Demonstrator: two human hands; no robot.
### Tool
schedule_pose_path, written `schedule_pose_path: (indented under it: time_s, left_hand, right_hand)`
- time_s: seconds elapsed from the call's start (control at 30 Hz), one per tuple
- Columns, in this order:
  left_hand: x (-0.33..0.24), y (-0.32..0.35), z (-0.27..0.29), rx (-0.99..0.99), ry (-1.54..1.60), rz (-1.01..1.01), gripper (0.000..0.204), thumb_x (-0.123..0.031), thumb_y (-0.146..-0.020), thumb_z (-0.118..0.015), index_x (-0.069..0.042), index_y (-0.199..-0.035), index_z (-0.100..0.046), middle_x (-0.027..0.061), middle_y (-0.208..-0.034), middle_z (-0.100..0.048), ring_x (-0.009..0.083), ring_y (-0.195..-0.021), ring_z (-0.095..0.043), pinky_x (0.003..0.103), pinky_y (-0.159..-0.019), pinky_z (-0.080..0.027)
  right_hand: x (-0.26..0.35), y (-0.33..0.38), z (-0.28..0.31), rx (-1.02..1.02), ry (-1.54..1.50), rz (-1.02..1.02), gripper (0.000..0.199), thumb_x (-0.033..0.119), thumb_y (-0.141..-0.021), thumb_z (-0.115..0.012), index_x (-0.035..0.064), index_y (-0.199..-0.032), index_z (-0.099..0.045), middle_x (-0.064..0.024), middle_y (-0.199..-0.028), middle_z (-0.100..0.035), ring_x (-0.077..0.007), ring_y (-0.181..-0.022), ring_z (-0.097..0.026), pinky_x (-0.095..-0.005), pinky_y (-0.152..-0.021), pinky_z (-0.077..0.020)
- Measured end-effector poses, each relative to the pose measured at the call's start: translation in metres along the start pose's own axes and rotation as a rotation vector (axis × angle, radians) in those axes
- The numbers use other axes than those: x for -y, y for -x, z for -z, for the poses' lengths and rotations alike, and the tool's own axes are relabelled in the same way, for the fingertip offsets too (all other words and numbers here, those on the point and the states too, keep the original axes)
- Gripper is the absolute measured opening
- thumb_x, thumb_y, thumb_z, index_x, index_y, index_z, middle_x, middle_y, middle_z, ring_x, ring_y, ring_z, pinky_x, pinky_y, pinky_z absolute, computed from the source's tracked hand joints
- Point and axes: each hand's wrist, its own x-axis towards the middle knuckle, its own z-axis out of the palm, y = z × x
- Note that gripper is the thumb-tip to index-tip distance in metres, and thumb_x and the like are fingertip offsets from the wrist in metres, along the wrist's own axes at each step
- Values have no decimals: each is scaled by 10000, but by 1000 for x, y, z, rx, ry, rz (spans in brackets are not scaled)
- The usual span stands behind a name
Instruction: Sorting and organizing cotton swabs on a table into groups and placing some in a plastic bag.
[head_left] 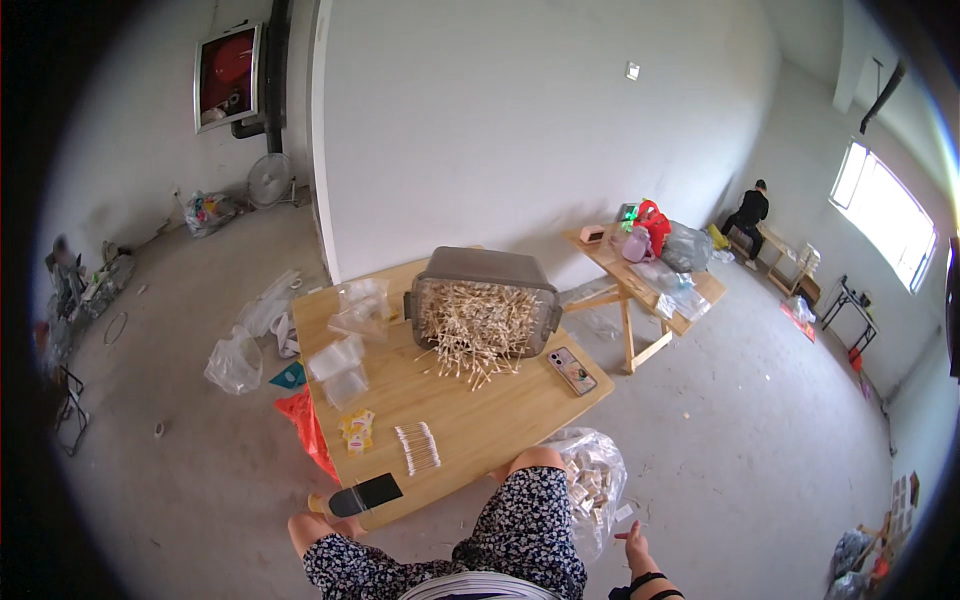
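Observation:
My right hand point(635, 545) is at the lower right, fingers apart and holding nothing. It is beside a clear plastic bag point(610, 535) of small filled packets point(590, 488). A small white piece point(624, 513) lies just above my fingertips. My left hand does not show. On the wooden table point(470, 440), a grey plastic bin point(485, 264) lies tipped towards me, loose cotton swabs point(478, 325) spilling from its mouth. Nearer, a row of swabs point(417, 447) lies side by side. Yellow-and-white packets point(356, 431) sit left of the row, below clear bags point(340, 370).
A phone point(572, 371) lies at the table's right edge, a flat black piece point(378, 491) at its front left corner. A red bag point(307, 430) hangs at the left edge. A second table point(690, 312) holds bags. A person point(750, 212) sits far right. A fan point(270, 181) stands far left.

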Motion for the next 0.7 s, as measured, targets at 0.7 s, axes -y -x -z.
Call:
schedule_pose_path:
  time_s: [0.7]
  left_hand:
    - [23, -26, -40, -48, 41, -55, 215, -136, -890, -658, 55, -955, -731, 266, -1008, -699, 378, -1018, -686, 425, -798, -558]
  right_hand:
    - [-24, -8, -12, -29, -71, -117, 905, 724, -981, -96, 198, -899, -828, -259, -1238, -638, -387, -1181, -569, -409, -1120, -377]
